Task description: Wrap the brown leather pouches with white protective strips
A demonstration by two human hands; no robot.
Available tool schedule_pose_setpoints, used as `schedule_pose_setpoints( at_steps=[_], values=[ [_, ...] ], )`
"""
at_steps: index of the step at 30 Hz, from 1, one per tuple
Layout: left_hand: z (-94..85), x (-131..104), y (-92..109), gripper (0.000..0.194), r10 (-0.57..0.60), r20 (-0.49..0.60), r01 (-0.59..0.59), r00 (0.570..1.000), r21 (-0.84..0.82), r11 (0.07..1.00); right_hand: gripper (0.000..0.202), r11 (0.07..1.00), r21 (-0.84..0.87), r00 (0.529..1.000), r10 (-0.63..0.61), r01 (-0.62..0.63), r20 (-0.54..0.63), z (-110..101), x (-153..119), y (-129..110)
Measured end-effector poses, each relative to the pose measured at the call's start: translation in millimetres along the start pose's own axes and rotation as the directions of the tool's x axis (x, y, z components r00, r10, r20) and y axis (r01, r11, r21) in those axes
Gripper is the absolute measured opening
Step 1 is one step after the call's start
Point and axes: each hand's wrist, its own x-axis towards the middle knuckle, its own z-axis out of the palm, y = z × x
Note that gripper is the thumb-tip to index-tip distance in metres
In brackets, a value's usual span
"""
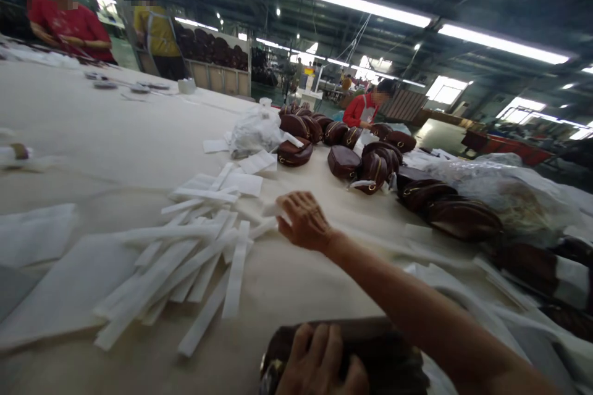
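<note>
My left hand [322,364] lies over a dark brown leather bag [375,345] at the bottom edge, its fingers curled onto the bag's top. Some gold-coloured metal shows at the bag's left end. My right hand [303,219] is stretched out over the table, palm down, thumb apart from the fingers. Just left of it lies the end of a white strip [263,228]; whether the fingertips touch it I cannot tell. A loose heap of white strips [185,259] spreads to the left of that hand.
Brown bags with zips [343,160] crowd the far side of the pale table [139,166]. Clear plastic wrapping [504,191] covers part of the right side. A crumpled plastic bag [257,129] sits behind the strips. White sheets [60,296] lie left. Several people work farther off.
</note>
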Motion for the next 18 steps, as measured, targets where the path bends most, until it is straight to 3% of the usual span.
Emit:
schedule_pose_setpoints(
  at_steps=[1,3,5,8,12,16,18],
  values=[
    [-2.6,2.4,2.0,0.005,-0.003,-0.007,0.003,1.000,-0.018,1.000,0.031,1.000,0.017,0.998,0.018,-0.017,-0.066,-17.9,-12.3,1.8],
    [-10.0,6.7,5.2,0.007,-0.035,0.107,0.041,0.994,-0.059,0.997,0.027,0.991,0.122,0.989,0.064,-0.047,-0.135,-52.1,-40.6,2.3],
    [-17.9,8.5,7.1,0.010,-0.037,0.141,0.049,0.989,-0.079,0.996,0.026,0.957,0.276,0.990,0.119,-0.094,-0.073,-80.7,-70.9,-3.9],
    [-25.2,4.3,9.3,0.012,-0.025,0.027,0.027,0.999,-0.082,0.996,0.025,0.907,0.389,0.987,0.144,-0.163,0.075,-103.8,-112.7,-25.5],
    [-25.9,-4.6,11.6,0.021,0.041,-0.146,-0.039,0.988,0.019,0.999,0.032,0.884,0.431,0.976,0.105,-0.179,0.191,-90.3,-147.5,-57.3],
    [-26.5,-3.4,11.1,0.017,0.079,-0.178,-0.069,0.981,0.062,0.996,0.043,0.884,0.467,0.999,0.013,-0.034,0.048,-63.5,-158.1,-70.5],
    [-27.9,-1.7,10.2,0.014,0.056,-0.161,-0.052,0.985,0.027,0.998,0.040,0.881,0.471,0.999,0.022,-0.042,0.048,-62.4,-164.3,-67.7]
  ],
)
